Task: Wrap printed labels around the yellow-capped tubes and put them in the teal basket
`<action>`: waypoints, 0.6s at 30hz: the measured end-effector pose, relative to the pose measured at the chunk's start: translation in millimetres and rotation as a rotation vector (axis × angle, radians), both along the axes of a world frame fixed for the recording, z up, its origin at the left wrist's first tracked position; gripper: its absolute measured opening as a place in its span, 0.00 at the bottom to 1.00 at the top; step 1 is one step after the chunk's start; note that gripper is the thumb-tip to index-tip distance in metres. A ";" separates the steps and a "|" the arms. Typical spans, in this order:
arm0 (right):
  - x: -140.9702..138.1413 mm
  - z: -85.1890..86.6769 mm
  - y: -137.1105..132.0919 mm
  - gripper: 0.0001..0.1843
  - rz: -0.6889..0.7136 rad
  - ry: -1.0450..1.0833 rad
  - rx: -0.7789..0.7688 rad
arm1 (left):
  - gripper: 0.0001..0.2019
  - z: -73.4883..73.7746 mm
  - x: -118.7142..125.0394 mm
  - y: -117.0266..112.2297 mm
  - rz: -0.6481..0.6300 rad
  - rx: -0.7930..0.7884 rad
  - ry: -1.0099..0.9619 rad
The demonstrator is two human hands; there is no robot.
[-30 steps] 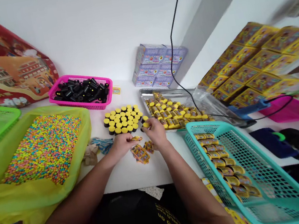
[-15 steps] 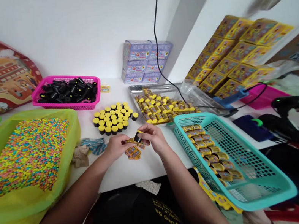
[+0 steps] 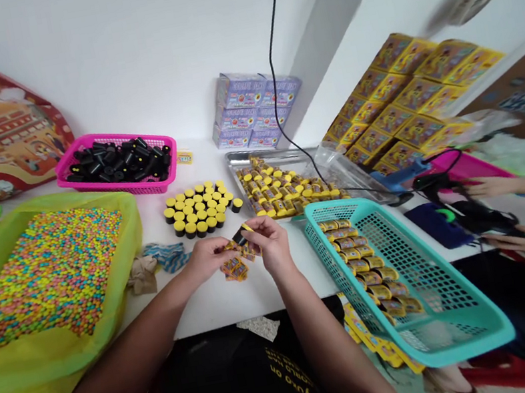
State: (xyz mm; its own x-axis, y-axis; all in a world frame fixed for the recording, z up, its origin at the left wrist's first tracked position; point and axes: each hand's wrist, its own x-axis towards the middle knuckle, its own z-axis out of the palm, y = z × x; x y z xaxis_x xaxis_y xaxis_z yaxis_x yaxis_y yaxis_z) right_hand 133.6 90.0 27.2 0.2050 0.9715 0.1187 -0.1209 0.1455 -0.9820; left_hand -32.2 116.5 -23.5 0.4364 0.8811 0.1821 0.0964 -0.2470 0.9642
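Fingers of the left hand (image 3: 209, 254) and right hand (image 3: 270, 239) are being pinched on a small black tube (image 3: 239, 235), yellow-capped and tilted, just above yellow labels (image 3: 233, 268) on the table (image 3: 220, 302). A co-worker's hands (image 3: 489, 185), unseen half a second ago, are being shown at right.

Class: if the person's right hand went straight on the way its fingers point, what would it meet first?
Probably the cluster of yellow-capped tubes just beyond the right hand, which pinches a small tube; depth is unclear. The left hand holds a label.
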 end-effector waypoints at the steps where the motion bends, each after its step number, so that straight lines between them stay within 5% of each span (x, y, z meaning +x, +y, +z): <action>1: -0.5 -1.5 0.6 0.14 -0.006 0.030 -0.005 | 0.13 1.3 0.1 0.0 0.004 -0.010 -0.004; 9: 0.1 -5.1 -3.1 0.15 -0.012 0.165 -0.121 | 0.18 21.5 -1.0 -7.3 -0.051 -0.148 0.070; 18: 16.4 11.3 -23.5 0.27 0.230 0.016 -0.398 | 0.23 22.7 -4.8 -3.6 0.056 -0.075 0.201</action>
State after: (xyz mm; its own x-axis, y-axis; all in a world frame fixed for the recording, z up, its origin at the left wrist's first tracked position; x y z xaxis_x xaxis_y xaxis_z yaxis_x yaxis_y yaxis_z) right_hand 150.0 66.5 38.5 -0.0223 0.9614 -0.2742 -0.1216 -0.2748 -0.9538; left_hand -37.0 112.9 -0.9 0.4075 0.9127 0.0294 0.3004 -0.1644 0.9395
